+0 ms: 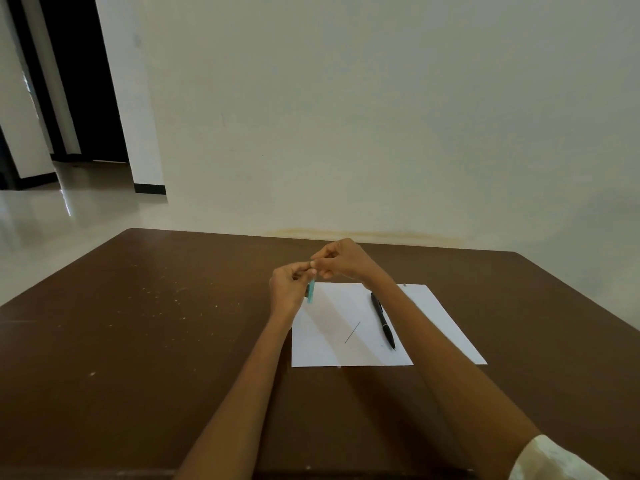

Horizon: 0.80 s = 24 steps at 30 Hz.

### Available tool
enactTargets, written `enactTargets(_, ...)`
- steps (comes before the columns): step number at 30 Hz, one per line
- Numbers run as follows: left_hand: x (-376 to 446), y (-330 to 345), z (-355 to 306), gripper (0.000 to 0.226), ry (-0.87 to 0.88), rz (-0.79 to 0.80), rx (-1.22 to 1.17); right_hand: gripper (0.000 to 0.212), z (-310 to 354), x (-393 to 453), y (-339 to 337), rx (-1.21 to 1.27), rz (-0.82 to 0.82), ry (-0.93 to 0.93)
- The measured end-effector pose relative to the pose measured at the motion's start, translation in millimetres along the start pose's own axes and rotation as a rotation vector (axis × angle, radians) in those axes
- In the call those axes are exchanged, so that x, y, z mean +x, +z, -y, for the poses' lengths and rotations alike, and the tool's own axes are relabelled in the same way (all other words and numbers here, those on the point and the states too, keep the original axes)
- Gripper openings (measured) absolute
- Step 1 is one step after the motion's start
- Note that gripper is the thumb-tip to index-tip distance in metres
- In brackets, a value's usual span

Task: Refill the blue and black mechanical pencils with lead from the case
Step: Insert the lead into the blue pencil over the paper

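Observation:
My left hand holds a small teal item upright above the table; it looks like the lead case, though it could be the blue pencil. My right hand pinches at its top end, fingertips touching those of the left hand. What the right fingers hold is too small to tell. The black mechanical pencil lies on the white sheet of paper, tip toward me. A single thin lead lies loose on the paper left of the black pencil.
The brown table has pale specks on its left half. A cream wall stands just behind the far edge. A doorway and shiny floor lie at the far left.

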<state>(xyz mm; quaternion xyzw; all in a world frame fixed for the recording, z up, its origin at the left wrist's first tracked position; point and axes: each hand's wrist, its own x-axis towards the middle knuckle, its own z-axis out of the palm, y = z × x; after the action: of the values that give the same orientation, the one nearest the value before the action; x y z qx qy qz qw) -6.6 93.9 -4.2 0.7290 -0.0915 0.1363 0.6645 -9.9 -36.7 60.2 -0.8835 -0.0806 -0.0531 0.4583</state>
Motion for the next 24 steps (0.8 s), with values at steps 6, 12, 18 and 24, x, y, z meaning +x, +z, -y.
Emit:
enactTargets(6, 6, -9, 7, 0.013, 0.009, -0.008, 0.085, 0.018, -12, -9, 10, 0.209, -0.029, 0.153)
enactTargets(12, 7, -16, 23, 0.023, 0.102, 0.11, 0.595, 0.022, -18, -14, 28, 0.173, 0.01, 0.322)
enactTargets(18, 5, -15, 23, 0.025, 0.159, 0.166, 0.749, 0.023, -16, -14, 36, 0.092, 0.005, 0.392)
enactTargets(24, 5, -15, 22, 0.027, 0.213, 0.207, 0.826, 0.024, -13, -15, 37, 0.016, 0.007, 0.398)
